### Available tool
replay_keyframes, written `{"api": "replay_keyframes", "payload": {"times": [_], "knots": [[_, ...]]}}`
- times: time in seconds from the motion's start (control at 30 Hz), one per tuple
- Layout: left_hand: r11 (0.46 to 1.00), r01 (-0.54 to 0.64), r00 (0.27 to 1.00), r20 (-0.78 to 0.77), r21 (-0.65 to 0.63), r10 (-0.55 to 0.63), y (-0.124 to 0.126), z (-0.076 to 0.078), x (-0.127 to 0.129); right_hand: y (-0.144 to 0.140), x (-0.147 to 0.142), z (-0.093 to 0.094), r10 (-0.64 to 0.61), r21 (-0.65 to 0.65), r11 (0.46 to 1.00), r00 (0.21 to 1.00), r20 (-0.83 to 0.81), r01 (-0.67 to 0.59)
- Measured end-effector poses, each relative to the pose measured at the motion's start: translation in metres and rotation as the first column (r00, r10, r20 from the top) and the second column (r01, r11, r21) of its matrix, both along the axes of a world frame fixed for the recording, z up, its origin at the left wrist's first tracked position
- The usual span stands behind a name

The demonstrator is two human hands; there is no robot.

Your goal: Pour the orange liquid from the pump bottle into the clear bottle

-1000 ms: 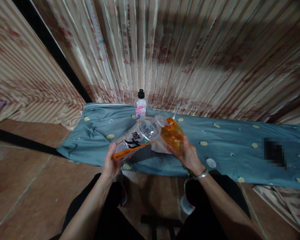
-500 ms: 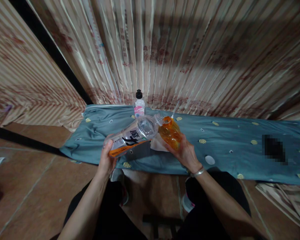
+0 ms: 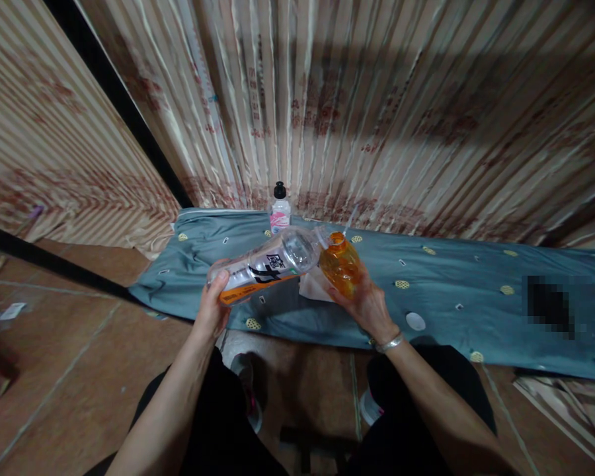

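Observation:
My left hand (image 3: 215,301) is wrapped round the base of a clear plastic drink bottle (image 3: 265,270) with a black-and-orange label. That bottle lies nearly level, its uncapped neck pointing right. In my right hand (image 3: 369,305) is an orange see-through bottle (image 3: 341,268), uncapped and leaning slightly left. The clear bottle's neck is at the orange bottle's mouth; whether they touch I cannot tell. Behind the two stands a small clear bottle (image 3: 280,215) with a black cap and pink label. A thin whitish tube (image 3: 350,220) shows just beyond the orange bottle.
A narrow table under a teal patterned cloth (image 3: 436,297) runs across in front of me. On it are a white round disc (image 3: 415,321), a pale flat item (image 3: 315,285) beneath my hands and a blurred-out dark object (image 3: 549,305). A striped curtain (image 3: 357,99) hangs behind.
The clear bottle has tipped a little closer to level, its base slightly higher. The view has shifted slightly. Both hands keep their hold.

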State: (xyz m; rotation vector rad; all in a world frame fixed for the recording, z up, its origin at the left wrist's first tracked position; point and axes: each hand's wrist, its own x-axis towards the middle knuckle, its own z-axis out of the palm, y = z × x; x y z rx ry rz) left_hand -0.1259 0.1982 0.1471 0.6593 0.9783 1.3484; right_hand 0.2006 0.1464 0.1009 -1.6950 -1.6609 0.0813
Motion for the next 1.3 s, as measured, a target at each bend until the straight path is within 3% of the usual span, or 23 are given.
{"api": "replay_keyframes", "payload": {"times": [0.3,0.53,1.3], "knots": [[1.000,-0.014,0.999,-0.036,-0.002,0.014,-0.010,0.004,-0.002,-0.002,0.003,0.003,0.030,-0.006,1.000,0.999,-0.025,-0.030],[0.999,0.038,0.997,-0.066,-0.010,-0.039,-0.015,0.011,-0.005,-0.004,0.004,0.013,0.062,-0.031,0.997,0.996,-0.069,-0.064],[1.000,0.011,0.990,-0.137,0.022,-0.007,-0.019,0.022,-0.004,0.002,0.009,0.009,0.029,0.035,0.999,0.998,0.051,-0.031]]}}
